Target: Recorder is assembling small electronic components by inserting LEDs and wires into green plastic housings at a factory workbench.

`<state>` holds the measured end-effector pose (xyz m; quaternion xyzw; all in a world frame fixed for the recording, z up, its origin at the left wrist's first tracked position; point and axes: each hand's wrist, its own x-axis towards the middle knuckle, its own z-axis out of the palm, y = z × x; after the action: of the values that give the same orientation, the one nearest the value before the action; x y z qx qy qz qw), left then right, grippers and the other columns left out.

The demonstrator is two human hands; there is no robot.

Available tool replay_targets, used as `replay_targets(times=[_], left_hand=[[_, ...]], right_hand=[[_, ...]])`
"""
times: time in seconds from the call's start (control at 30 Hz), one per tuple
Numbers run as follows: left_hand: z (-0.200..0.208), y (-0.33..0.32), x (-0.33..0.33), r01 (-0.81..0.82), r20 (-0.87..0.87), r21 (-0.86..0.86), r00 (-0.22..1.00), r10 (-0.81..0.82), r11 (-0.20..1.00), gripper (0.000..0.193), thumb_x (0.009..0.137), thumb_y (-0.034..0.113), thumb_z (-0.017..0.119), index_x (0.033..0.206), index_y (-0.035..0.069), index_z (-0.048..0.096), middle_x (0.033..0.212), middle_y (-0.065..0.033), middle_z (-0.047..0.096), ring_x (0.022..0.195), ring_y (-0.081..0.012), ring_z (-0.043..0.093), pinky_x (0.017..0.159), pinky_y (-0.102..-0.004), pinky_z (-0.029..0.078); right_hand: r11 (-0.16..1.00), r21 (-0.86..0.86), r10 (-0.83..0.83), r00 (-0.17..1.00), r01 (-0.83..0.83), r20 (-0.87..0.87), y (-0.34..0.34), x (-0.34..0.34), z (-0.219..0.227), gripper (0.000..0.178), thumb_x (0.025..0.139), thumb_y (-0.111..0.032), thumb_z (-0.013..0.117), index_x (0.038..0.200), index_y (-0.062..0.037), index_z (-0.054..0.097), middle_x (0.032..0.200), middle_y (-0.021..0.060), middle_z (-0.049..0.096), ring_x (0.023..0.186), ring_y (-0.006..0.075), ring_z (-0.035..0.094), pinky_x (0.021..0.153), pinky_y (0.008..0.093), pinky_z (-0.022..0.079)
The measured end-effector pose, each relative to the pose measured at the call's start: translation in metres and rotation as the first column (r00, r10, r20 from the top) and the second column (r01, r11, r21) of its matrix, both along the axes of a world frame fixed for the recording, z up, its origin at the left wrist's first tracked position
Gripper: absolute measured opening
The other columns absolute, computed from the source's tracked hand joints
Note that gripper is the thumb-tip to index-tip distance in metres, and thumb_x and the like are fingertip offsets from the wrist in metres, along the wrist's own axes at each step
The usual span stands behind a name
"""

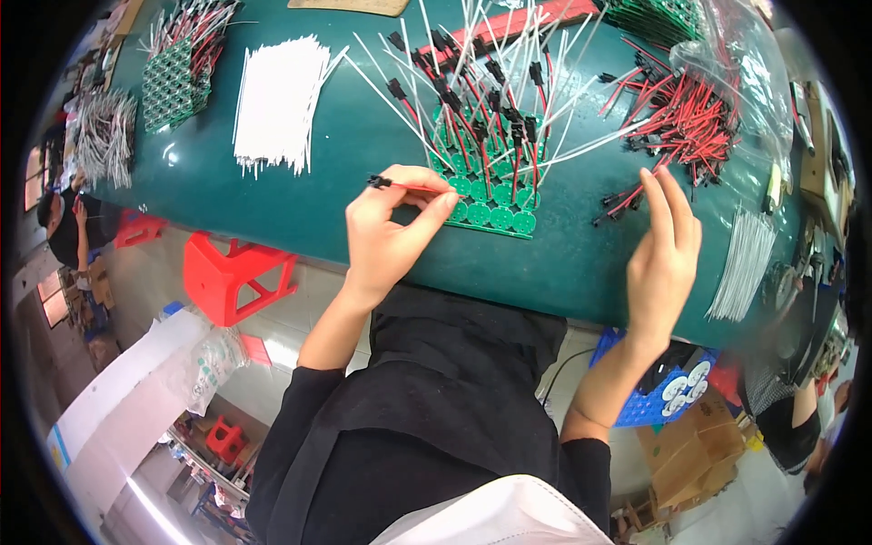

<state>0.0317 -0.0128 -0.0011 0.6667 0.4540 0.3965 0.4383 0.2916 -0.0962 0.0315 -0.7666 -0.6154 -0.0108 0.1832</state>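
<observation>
My left hand (pixel 395 227) pinches a red-and-black wire lead (pixel 409 187) between thumb and forefinger. Its black connector sticks out on the left, and its other end meets the near left part of a green circuit board panel (pixel 501 218) of round pieces. Many leads with black connectors and white wires (pixel 572 154) stand up from the panel's farther rows. To the right, my right hand (pixel 666 259) is raised over the table's near side, fingers stretched out and apart. Just beyond its fingertips lies a pile of red-and-black leads (pixel 695 123); nothing shows in that hand.
White wires (pixel 282 104) lie stacked at the left, near more wired green panels (pixel 177 82). Grey wires (pixel 743 263) lie at the right edge beside a clear plastic bag (pixel 740 54). A red bar (pixel 518 27) is behind the panel. Red stools (pixel 213 277) stand below the table.
</observation>
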Motion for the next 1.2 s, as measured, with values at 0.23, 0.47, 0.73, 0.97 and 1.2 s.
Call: replay_targets(times=[0.23, 0.47, 0.73, 0.97, 1.2], left_hand=[[-0.006, 0.0, 0.004, -0.016, -0.085, 0.116, 0.996, 0.026, 0.993, 0.012, 0.077, -0.007, 0.073, 0.086, -0.002, 0.067, 0.084, -0.0077, 0.067, 0.066, -0.0117, 0.066, 0.06, -0.0229, 0.054], [-0.007, 0.0, 0.004, 0.003, -0.091, 0.156, 0.996, 0.011, 0.988, 0.014, 0.077, -0.007, 0.072, 0.087, -0.001, 0.065, 0.082, -0.0076, 0.066, 0.066, -0.0118, 0.065, 0.06, -0.0231, 0.054], [-0.008, -0.003, 0.006, 0.015, -0.118, 0.194, 0.993, 0.008, 0.981, 0.012, 0.079, -0.005, 0.074, 0.088, -0.002, 0.066, 0.086, -0.0089, 0.066, 0.069, -0.0111, 0.064, 0.062, -0.022, 0.052], [-0.007, 0.0, 0.009, 0.088, -0.265, 0.334, 0.964, 0.004, 0.938, 0.017, 0.079, -0.003, 0.076, 0.089, -0.002, 0.063, 0.082, -0.0076, 0.068, 0.066, -0.0092, 0.063, 0.062, -0.0218, 0.052], [-0.007, -0.001, 0.015, -0.04, -0.218, 0.212, 0.972, 0.088, 0.976, 0.033, 0.078, 0.002, 0.079, 0.1, 0.002, 0.055, 0.08, -0.0045, 0.065, 0.062, -0.01, 0.062, 0.056, -0.0222, 0.052]], right_hand=[[0.992, 0.071, 0.1, 0.995, -0.1, 0.0, -0.014, 0.014, -0.028, 0.029, 0.079, 0.004, 0.063, 0.106, -0.0057, 0.066, 0.11, 0.0094, 0.061, 0.095, 0.0285, 0.058, 0.084, 0.0382, 0.048], [0.981, 0.167, 0.088, 0.995, -0.095, 0.045, -0.012, 0.011, -0.026, 0.023, 0.083, 0.001, 0.065, 0.104, -0.0068, 0.065, 0.102, 0.0074, 0.061, 0.094, 0.0266, 0.059, 0.084, 0.0383, 0.046], [0.997, 0.072, 0.024, 0.992, -0.033, 0.125, -0.014, 0.022, -0.028, 0.016, 0.086, -0.008, 0.068, 0.102, -0.0099, 0.066, 0.098, 0.0044, 0.06, 0.094, 0.0247, 0.057, 0.082, 0.037, 0.042], [0.948, 0.303, -0.056, 0.99, 0.094, -0.13, -0.023, 0.008, -0.021, 0.012, 0.079, -0.002, 0.074, 0.088, -0.0062, 0.07, 0.092, 0.0057, 0.059, 0.086, 0.0228, 0.057, 0.073, 0.0331, 0.046], [0.9, 0.303, -0.193, 0.91, 0.313, -0.367, -0.04, 0.003, -0.02, 0.005, 0.08, 0.002, 0.07, 0.084, 0.0, 0.067, 0.084, 0.0097, 0.056, 0.08, 0.0215, 0.056, 0.07, 0.032, 0.046]])
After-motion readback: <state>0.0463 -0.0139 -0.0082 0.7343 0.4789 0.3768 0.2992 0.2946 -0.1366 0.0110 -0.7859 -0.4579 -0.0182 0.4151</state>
